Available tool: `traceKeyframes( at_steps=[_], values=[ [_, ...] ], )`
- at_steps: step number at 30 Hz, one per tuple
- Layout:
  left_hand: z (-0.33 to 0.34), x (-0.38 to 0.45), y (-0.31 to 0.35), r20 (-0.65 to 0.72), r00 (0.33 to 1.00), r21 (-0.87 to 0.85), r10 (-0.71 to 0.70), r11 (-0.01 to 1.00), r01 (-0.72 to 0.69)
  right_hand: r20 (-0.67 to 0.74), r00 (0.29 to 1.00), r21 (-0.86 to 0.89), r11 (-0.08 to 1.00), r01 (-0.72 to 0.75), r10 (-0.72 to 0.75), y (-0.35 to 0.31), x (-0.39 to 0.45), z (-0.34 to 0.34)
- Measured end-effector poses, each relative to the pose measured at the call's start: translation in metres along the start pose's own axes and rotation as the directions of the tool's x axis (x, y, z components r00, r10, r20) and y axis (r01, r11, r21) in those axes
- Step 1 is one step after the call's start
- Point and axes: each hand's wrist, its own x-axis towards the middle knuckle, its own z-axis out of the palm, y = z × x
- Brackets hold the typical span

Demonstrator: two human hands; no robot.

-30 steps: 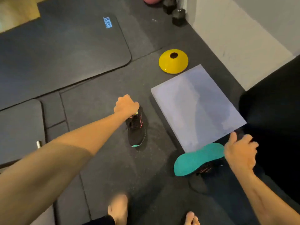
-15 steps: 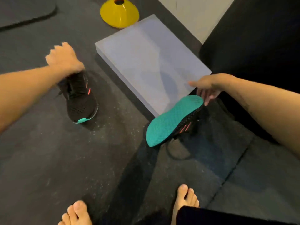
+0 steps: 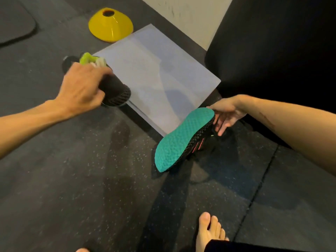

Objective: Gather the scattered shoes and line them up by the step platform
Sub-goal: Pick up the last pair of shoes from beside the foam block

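Note:
My left hand [image 3: 81, 86] grips a black knit shoe [image 3: 116, 90] and holds it just off the floor at the left edge of the pale grey step platform [image 3: 160, 77]; a lime-green tab shows above my fingers. A second black shoe [image 3: 181, 140] with a teal sole and pink stripes lies tipped on its side at the platform's near corner, sole facing me. My right hand [image 3: 225, 115] holds its heel end, fingers curled around the far side.
A yellow marker cone [image 3: 111, 26] sits on the floor just beyond the platform. A large black object [image 3: 276, 51] stands at the right. A dark mat corner [image 3: 18, 24] lies at the far left. My bare feet [image 3: 209, 231] are at the bottom.
My left hand has lifted the upright shoe off the floor and carried it to the platform's left edge. My right hand has closed around the heel of the teal-soled shoe.

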Motion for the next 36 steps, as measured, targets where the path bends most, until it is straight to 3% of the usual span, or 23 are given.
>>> traceKeyframes(
  at_steps=[2,4,8,12,19,23,26,29,32,34,36],
  values=[
    [0.0,0.002,0.01,-0.035,0.961,0.057,0.273,0.961,-0.271,0.071,0.997,0.051,0.999,-0.001,-0.003,0.008,0.007,0.003],
    [0.002,0.005,0.017,-0.091,0.902,0.12,0.422,0.904,-0.411,0.094,0.996,0.097,0.995,0.004,-0.013,0.012,0.011,0.003],
    [0.008,0.015,0.032,-0.119,0.812,0.181,0.572,0.816,-0.548,0.132,0.991,0.227,0.974,-0.007,-0.024,0.017,0.017,0.008],
    [0.021,0.008,0.048,0.021,0.757,0.152,0.654,0.746,-0.649,0.162,0.986,0.384,0.923,-0.02,-0.046,0.009,0.016,0.021],
    [0.029,0.007,0.04,0.204,0.835,0.036,0.511,0.848,-0.528,-0.032,0.994,0.531,0.841,0.106,-0.105,-0.053,-0.021,0.029],
    [0.026,0.001,0.044,0.18,0.946,-0.282,0.268,0.936,-0.212,-0.089,0.954,0.43,0.853,0.295,-0.285,-0.088,-0.071,0.042],
    [0.02,0.004,0.042,0.18,0.968,-0.329,0.174,0.938,-0.107,-0.18,0.867,0.207,0.844,0.496,-0.465,-0.104,-0.104,0.04],
    [0.013,0.009,0.045,0.271,0.924,-0.256,0.27,0.945,-0.201,-0.284,0.735,-0.148,0.785,0.602,-0.616,-0.113,-0.145,0.018],
    [0.013,0.009,0.056,0.287,0.92,-0.132,0.267,0.962,-0.238,-0.324,0.488,-0.502,0.585,0.637,-0.81,-0.12,-0.172,0.009],
    [0.014,0.015,0.062,0.287,0.926,-0.094,0.244,0.97,-0.226,-0.247,0.339,-0.698,0.409,0.588,-0.908,-0.122,-0.167,0.025],
    [0.012,0.025,0.064,0.307,0.917,-0.085,0.254,0.967,-0.24,-0.132,0.282,-0.812,0.266,0.519,-0.95,-0.118,-0.143,0.047]
  ],
)
